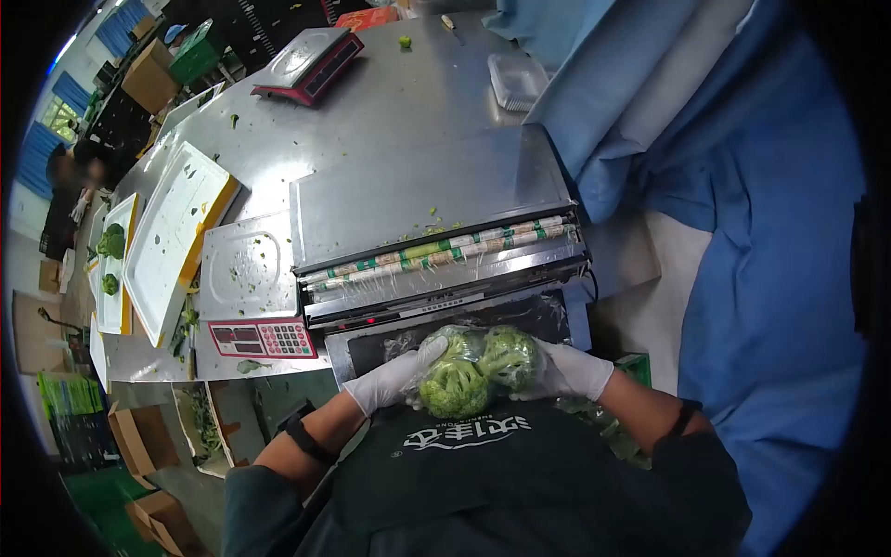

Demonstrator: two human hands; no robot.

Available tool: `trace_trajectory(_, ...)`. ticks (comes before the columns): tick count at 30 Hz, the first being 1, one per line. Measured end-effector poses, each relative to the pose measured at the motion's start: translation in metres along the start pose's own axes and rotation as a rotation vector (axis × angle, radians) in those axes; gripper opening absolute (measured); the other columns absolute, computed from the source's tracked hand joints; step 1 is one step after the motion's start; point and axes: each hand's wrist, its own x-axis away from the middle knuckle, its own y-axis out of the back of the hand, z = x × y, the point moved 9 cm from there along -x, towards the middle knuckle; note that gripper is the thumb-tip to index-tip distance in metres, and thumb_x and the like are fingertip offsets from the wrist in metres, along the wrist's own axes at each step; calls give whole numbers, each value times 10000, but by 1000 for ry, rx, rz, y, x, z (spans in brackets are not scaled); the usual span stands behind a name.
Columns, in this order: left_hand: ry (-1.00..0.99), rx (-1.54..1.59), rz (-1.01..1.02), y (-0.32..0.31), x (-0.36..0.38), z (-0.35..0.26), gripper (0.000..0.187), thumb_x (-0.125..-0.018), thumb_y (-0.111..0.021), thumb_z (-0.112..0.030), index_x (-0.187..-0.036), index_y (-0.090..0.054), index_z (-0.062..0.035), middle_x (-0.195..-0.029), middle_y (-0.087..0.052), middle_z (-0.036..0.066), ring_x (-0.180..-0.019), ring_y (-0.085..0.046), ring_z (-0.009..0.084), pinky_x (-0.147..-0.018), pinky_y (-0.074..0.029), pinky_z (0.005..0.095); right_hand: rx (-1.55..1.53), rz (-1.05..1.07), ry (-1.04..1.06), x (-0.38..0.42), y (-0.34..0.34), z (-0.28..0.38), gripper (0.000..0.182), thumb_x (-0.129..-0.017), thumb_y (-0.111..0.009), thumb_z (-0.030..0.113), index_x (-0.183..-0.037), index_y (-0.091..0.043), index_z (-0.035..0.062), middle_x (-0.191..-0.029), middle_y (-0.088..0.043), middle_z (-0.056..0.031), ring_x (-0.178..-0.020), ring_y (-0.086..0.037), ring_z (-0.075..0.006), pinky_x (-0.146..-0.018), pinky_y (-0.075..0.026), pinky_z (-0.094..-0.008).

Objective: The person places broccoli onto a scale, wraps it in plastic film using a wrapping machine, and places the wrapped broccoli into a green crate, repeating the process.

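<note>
wrapping looks to be the step in hand, and the next move seems to call for drawing everything snug underneath without crushing it. at far left the room (26, 212) shows a blurred person (67, 190) and a cardboard box (150, 79); on the right hangs a blue cloth (770, 306). beside it, the steel table (408, 102) bears a wrapping machine (427, 190) at its near side, with a white tray (176, 223) to the left, a near scale (249, 255) between those two, a far scale (311, 56) and, at far right, a clear plastic box (517, 82). the left hand (394, 381) and right hand (571, 371), both gloved, are apart, clasping opposite sides of the broccoli (455, 390): two heads in clear film (401, 345), held at the machine's near edge. a small green scrap (405, 43) lies at the table's far side.
</note>
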Motion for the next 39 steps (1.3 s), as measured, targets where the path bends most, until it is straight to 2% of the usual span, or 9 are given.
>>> trace_trajectory(5, 6, 134, 93, 3, 27, 18, 690, -1044, -395, -682, -1209, -658, -67, -866, -694, 46, -728, -653, 112, -617, -518, 260, -123, 24, 61, 30, 14, -15, 528, -1133, -378, 381, -1561, -386, 72, -1497, -525, -176, -1316, -580, -359, -1127, -478, -479)
trace_trajectory(8, -182, -105, -245, 19, 70, -5, 434, -996, -687, -438, -1001, -720, -6, -871, -697, 80, -799, -677, 154, -718, -537, 283, 562, -356, 229, 66, 35, 8, 373, -1046, -620, 297, -1239, -687, -15, -1183, -717, -82, -1101, -652, -198, -993, -501, -336)
trace_trajectory(12, -848, -1164, -492, -15, 111, -52, 242, -924, -793, -220, -1003, -712, -7, -1032, -688, 102, -1021, -652, 191, -967, -500, 362, 987, -430, 416, 83, 3, 17, 166, -963, -702, 121, -1008, -750, -31, -999, -747, -72, -975, -686, -142, -898, -535, -307)
trace_trajectory(17, -669, 168, -161, 3, 82, -6, 191, -1060, -608, -196, -981, -584, -24, -946, -658, 90, -965, -641, 215, -1026, -470, 430, 547, -491, 714, 90, 26, 43, 225, -1050, -617, 173, -889, -620, 15, -835, -662, -42, -789, -611, -121, -778, -507, -285)
trace_trajectory(23, -777, 733, 15, 3, 76, -57, 303, -1068, -588, -386, -950, -519, -115, -666, -339, -70, -561, -257, 74, -524, -276, 251, 24, -21, 860, 64, -12, 82, 364, -1120, -469, 294, -853, -564, 65, -773, -562, -23, -775, -592, -150, -739, -485, -301)
trace_trajectory(26, -897, 54, -459, -2, 99, -56, 299, -1083, -545, -392, -960, -521, -120, -655, -334, -67, -553, -293, 84, -521, -294, 253, -195, -171, 560, 27, 4, 47, 340, -1105, -505, 329, -834, -592, 145, -752, -592, 23, -685, -583, -84, -636, -479, -274)
trace_trajectory(35, -488, 954, 200, -17, 69, -24, 335, -1060, -546, -388, -843, -576, -134, -652, -439, -17, -548, -429, 132, -530, -387, 324, -133, 73, 463, -33, -56, 24, 266, -1096, -516, 259, -1121, -669, 43, -1115, -711, -50, -994, -678, -123, -892, -559, -298)
trace_trajectory(37, -493, 665, -402, -4, 72, -19, 321, -1099, -511, -316, -1105, -684, -46, -868, -668, 3, -750, -649, 151, -720, -559, 324, -280, 85, 345, -41, -62, 9, 236, -1097, -501, 261, -1102, -633, 66, -1059, -668, -10, -968, -647, -105, -886, -539, -291)
trace_trajectory(39, -506, 576, -427, -2, 78, -20, 358, -1131, -429, -282, -1184, -649, -6, -1055, -700, 33, -955, -669, 141, -852, -571, 320, -99, 55, 470, -23, -90, 21, 177, -1082, -519, 253, -1062, -597, 96, -998, -612, 17, -941, -607, -77, -868, -512, -272)
